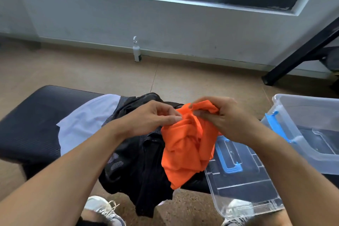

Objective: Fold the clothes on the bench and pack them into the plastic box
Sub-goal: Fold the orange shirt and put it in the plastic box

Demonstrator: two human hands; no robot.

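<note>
A crumpled orange garment (185, 148) hangs in the air over the bench (31, 121). My left hand (152, 117) pinches its upper left edge and my right hand (223, 115) grips its bunched top. Under it a black mesh garment (139, 167) lies in a heap and droops over the bench's front edge. A white garment (86, 123) lies flat to the left of the black one. The clear plastic box (311, 134) with blue latches stands at the right end of the bench, with nothing visible inside.
The box's clear lid (242, 180) with a blue handle lies on the bench in front of the box, jutting over the front edge. My two white shoes (102, 207) show below. A white spray bottle (136, 51) stands by the far wall. A black metal leg (300, 55) slants at right.
</note>
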